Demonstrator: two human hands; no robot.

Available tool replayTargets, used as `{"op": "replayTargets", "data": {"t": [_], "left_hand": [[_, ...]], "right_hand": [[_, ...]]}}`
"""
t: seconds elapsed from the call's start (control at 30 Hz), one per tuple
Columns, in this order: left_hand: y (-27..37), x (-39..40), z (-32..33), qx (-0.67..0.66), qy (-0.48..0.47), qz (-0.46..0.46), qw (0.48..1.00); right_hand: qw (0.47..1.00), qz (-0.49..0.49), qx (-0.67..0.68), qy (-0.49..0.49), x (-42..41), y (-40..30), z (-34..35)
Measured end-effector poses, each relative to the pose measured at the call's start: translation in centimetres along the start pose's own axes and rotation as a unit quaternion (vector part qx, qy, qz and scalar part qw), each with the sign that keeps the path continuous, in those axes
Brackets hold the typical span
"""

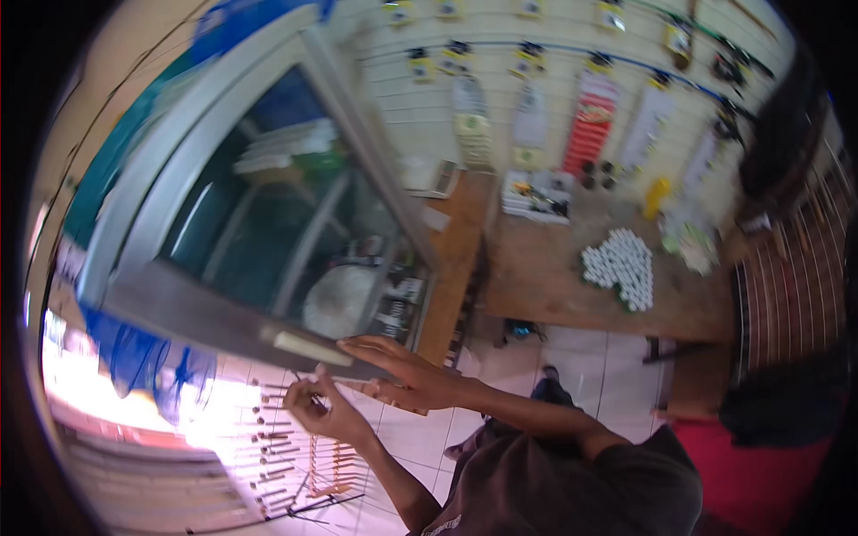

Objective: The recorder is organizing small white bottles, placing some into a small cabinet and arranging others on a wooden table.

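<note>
A glass display cabinet with a grey metal frame point(221, 315) stands tilted across the view before me. A pale strip, perhaps a handle point(312, 348), sits on its lower frame. My right hand point(419, 380) is spread, its fingertips at the frame close to one end of the strip; I see nothing held in it. Just below the frame's edge, my left hand point(328, 410) has curled fingers, with the thumb raised towards the frame. A thin dark bit shows by its fingertips, too blurred to identify. Behind the glass are a whitish round item point(340, 301) and several boxes point(402, 308).
A wooden table point(536, 268) bears a cluster of white-topped small items point(620, 268), a yellow object point(657, 197) and a stack of printed packs point(536, 195). Packaged goods hang on the slatted wall point(415, 114). A rack of hanging long-handled items point(275, 449) stands at lower left.
</note>
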State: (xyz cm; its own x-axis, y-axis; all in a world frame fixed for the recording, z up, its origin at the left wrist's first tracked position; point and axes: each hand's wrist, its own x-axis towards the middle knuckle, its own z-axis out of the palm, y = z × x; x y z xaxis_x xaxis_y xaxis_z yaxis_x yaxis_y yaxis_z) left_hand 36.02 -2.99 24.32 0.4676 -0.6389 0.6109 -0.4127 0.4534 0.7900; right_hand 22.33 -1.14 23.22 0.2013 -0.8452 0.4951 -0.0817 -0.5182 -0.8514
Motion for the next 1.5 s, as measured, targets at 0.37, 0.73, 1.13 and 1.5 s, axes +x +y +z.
{"op": "replayTargets", "data": {"t": [0.37,0.73,1.13,1.5], "left_hand": [[-4.3,-13.6,4.8,-0.005,-0.396,-0.187,0.899],[-1.1,-19.3,12.9,-0.016,-0.501,-0.184,0.845],[1.9,-20.3,16.0,-0.005,-0.564,-0.201,0.801],[-0.1,-20.7,13.5,-0.046,-0.590,-0.214,0.777]], "right_hand": [[0.948,0.234,-0.106,0.187,-16.1,10.9,-12.1],[0.739,0.425,-0.296,0.431,-31.3,16.3,-27.6],[0.682,0.488,-0.421,0.345,-30.9,19.3,-31.4],[0.678,0.487,-0.446,0.323,-31.7,19.7,-30.5]]}}
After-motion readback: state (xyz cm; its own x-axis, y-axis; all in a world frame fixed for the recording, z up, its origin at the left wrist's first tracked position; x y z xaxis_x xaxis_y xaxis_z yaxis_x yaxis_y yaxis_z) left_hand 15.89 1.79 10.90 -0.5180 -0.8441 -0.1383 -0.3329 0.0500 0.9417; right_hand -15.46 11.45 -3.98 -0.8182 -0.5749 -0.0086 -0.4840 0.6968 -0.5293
